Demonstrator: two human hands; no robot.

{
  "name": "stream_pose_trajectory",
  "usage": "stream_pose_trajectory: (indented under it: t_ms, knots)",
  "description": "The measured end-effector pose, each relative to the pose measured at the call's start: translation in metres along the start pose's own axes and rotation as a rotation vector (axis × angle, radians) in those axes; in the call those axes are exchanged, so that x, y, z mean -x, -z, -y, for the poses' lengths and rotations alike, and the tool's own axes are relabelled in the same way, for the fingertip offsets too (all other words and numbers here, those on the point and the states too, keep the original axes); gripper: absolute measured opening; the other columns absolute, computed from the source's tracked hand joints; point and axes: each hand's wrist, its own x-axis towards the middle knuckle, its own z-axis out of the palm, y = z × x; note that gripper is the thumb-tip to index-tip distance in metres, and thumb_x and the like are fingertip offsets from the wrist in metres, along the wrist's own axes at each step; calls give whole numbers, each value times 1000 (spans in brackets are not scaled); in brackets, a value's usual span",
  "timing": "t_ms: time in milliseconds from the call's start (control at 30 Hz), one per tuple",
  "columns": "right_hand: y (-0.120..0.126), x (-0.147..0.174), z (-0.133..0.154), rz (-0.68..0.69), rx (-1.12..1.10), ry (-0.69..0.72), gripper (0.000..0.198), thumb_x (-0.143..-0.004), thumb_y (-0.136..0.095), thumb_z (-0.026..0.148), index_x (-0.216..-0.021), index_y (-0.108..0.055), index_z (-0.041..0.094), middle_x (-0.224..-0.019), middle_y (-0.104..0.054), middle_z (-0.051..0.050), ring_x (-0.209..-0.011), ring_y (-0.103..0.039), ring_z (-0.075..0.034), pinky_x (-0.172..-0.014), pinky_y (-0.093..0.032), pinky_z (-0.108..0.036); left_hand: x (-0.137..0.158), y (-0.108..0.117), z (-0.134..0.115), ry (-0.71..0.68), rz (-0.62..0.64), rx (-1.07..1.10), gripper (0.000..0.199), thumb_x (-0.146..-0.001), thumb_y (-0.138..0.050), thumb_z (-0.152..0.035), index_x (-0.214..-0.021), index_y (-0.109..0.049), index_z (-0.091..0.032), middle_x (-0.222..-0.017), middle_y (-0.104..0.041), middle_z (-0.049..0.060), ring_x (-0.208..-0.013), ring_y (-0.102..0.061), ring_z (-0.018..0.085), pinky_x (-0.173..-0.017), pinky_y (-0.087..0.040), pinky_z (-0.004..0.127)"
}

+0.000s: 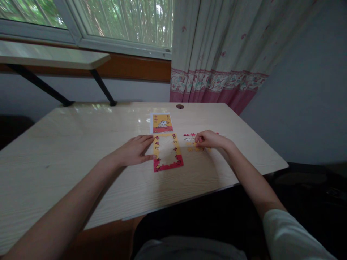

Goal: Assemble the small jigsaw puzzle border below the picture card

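Note:
A jigsaw puzzle frame [179,159], yellow above and red below, lies on the desk with the desktop showing through its middle. My left hand [137,150] rests flat with fingers apart, its fingertips and thumb at the frame's left edge. Just beyond the frame is a reference picture card [162,123] with a white animal on yellow and red. Loose puzzle pieces [190,144] in yellow, red and white are spread to the right of the frame. Above them my right hand [208,139] is closed in a pinch; whatever its fingertips hold is hidden.
The pale wooden desk [81,144] carries a raised shelf [54,56] on black supports at the back left. A round cable hole [180,106] sits near the rear edge. A floral curtain [217,54] hangs behind, beside a window [130,21].

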Motion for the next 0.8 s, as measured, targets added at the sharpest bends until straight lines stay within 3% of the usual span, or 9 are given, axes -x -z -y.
stream_pose_trajectory:
  t_ms: [433, 800]
  knots:
    - [2, -1, -1, 43, -30, -28, 20, -72, -64, 29, -86, -68, 15, -67, -63, 0, -55, -51, -9, -53, -33, -20, 0, -2, 2, -12, -18, 30, 79, -81, -43, -70, -137, -41, -14, -139, -45, 20, -124, -46, 35, -101, -38, 48]
    - [4, 1, 1, 46, -24, -24, 22, -73, -63, 28, -89, -67, 14, -66, -62, 1, -55, -51, -8, -54, -33, -20, -1, 0, 0, -10, -4, 21, 81, -82, -41, -69, -136, -41, -9, -139, -45, 23, -123, -46, 34, -102, -37, 47]
